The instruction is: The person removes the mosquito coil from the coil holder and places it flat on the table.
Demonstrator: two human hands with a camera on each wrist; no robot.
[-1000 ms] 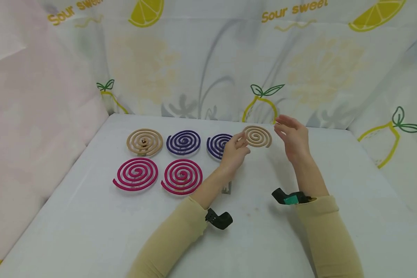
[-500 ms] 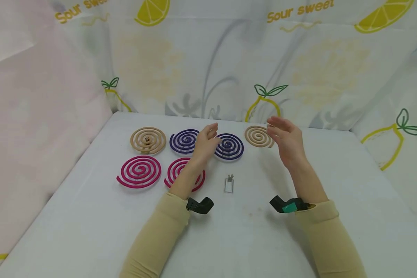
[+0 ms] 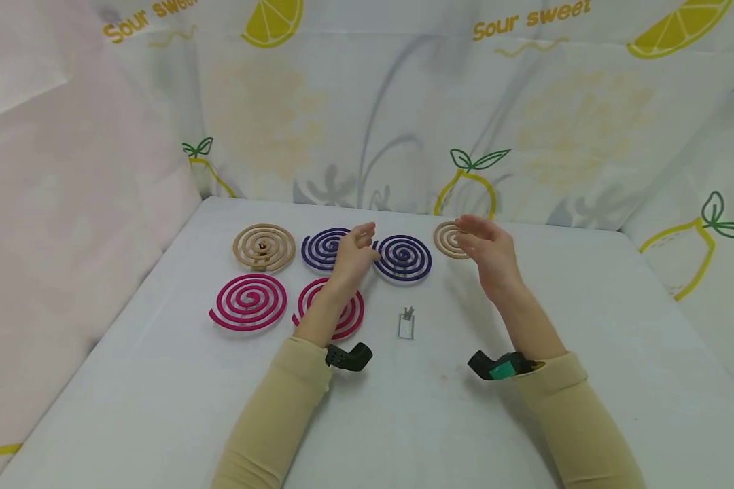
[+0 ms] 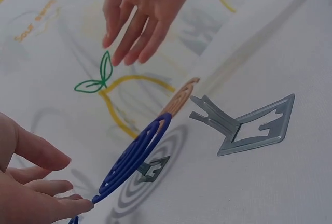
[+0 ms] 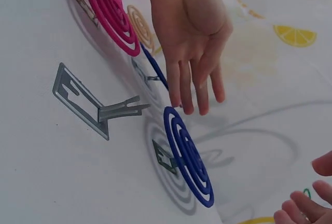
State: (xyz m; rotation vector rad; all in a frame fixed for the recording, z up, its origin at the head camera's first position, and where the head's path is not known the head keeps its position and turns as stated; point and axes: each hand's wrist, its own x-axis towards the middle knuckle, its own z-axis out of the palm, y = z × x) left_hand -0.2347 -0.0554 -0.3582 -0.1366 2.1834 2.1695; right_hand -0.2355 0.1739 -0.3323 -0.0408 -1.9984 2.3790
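My left hand (image 3: 351,261) hovers, fingers relaxed, between two dark blue mosquito coils, covering part of the left blue coil (image 3: 318,248). The right blue coil (image 3: 402,258) stands raised on a small metal stand (image 4: 154,170), seen in the left wrist view. My right hand (image 3: 494,258) is held in the air, its fingers hiding part of the right tan coil (image 3: 445,241). Neither hand holds anything. In front of the right blue coil, a bare metal coil stand (image 3: 406,326) rests on the table with its forked tongue bent up.
A second tan coil (image 3: 245,247) sits at the back left on a stand. Nearer are two pink coils, the left one (image 3: 247,302) in full view and the right one (image 3: 357,314) partly behind my left forearm. Printed cloth (image 3: 391,102) walls the white table (image 3: 416,421).
My left hand has moved left, away from the right blue coil, uncovering that coil and the bare stand. My right hand has shifted slightly left, over part of the right tan coil.
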